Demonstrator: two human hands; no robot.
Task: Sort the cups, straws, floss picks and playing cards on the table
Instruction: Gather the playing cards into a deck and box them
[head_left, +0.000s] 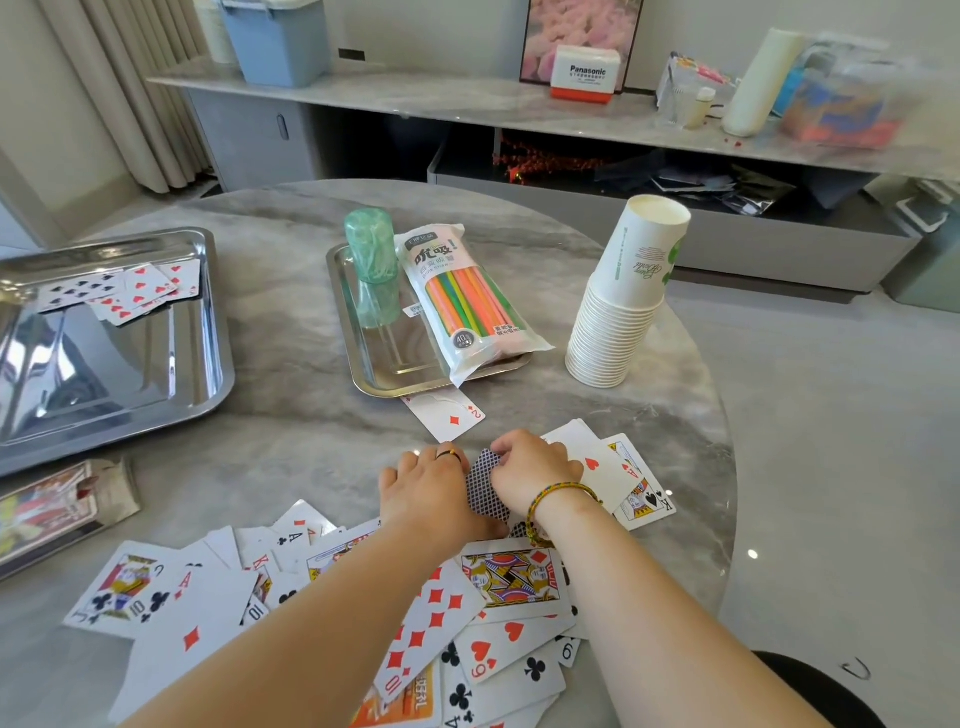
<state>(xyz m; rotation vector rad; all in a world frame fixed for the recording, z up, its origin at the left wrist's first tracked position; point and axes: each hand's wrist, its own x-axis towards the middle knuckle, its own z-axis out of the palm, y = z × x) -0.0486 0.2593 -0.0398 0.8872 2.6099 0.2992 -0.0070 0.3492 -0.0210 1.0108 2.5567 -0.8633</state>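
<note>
Cards: loose cards (322, 597) face-up, 6 o'clock on desk (291, 431); blue-backed stack (485, 491) at centre.
Fingers: left hand (428, 491) & right hand (532, 467) curled, pinching stack.
Lg tray (197, 364), 9 o'clock: few red/black cards (119, 293).
Sm tray (374, 374), 12 o'clock: green floss jar (371, 260), straw pack (467, 301), "40" legible.
Cups: white cup stack (623, 312), 2 o'clock.
Shelf (415, 98): box (584, 73), "Panasonic".

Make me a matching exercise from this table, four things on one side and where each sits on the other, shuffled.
1 straw pack
2 cup stack
3 two of diamonds
4 blue-backed cards

A gripped between left hand and right hand
B lying on the small tray
C standing on the table, right of that tray
D flat on the table at that tray's near edge

Pairs: 1-B, 2-C, 3-D, 4-A
</note>
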